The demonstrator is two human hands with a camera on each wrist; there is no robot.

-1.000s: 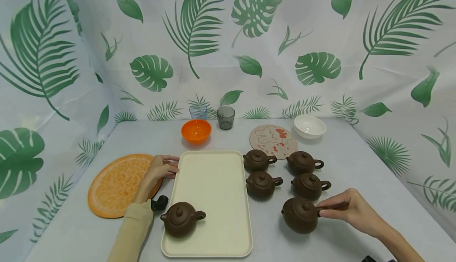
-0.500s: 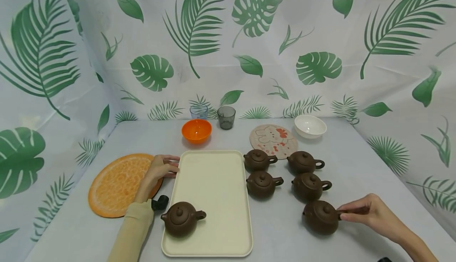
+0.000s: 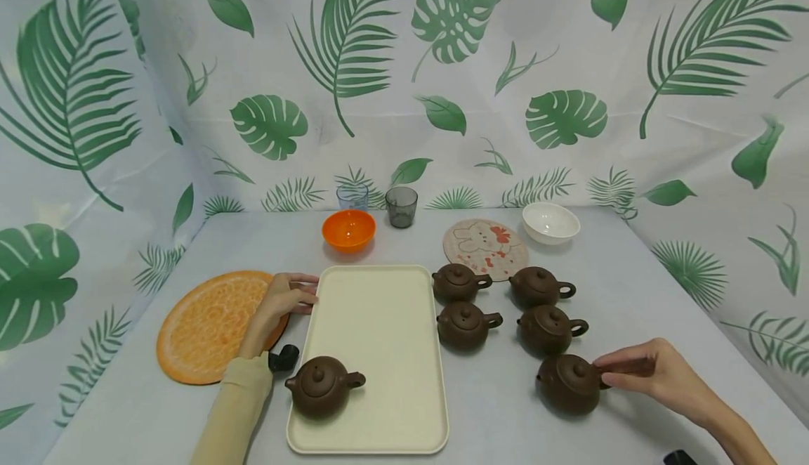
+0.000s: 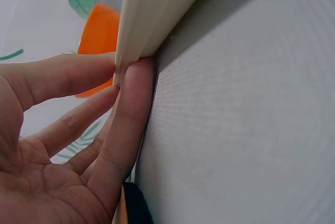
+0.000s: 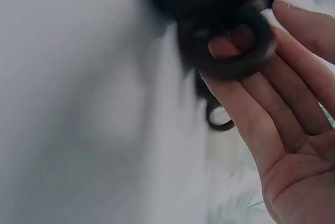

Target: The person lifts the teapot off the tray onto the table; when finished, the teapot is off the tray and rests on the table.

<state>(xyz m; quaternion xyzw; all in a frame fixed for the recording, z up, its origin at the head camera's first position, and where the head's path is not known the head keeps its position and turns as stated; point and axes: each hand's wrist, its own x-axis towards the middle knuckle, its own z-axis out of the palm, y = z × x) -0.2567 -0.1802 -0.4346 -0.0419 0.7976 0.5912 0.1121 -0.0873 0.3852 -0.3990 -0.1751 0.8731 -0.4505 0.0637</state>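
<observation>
In the head view, my left hand [image 3: 282, 305] is at the left edge of a cream tray [image 3: 379, 352]. Its fingertips pinch the tray's rim [image 4: 133, 41] in the left wrist view. A brown teapot [image 3: 320, 386] sits on the tray's near left part. At the right, my right hand [image 3: 663, 377] is beside another brown teapot [image 3: 569, 384] standing on the table. In the right wrist view, straight fingers lie behind the teapot's handle [image 5: 225, 51], with the thumb spread apart from them. Several more brown teapots [image 3: 465, 326] stand in two columns right of the tray.
Behind the tray are an orange bowl [image 3: 349, 231], a blue glass [image 3: 352, 198] and a grey glass [image 3: 402, 206]. A rabbit-patterned mat [image 3: 483, 244] and a white bowl [image 3: 550, 224] are at the back right. An orange-slice mat [image 3: 208, 328] lies under the left forearm.
My right hand has carried the teapot rightward and down onto the table, behind the right column's others. Its fingers have since loosened from the handle. My left hand stays on the tray rim.
</observation>
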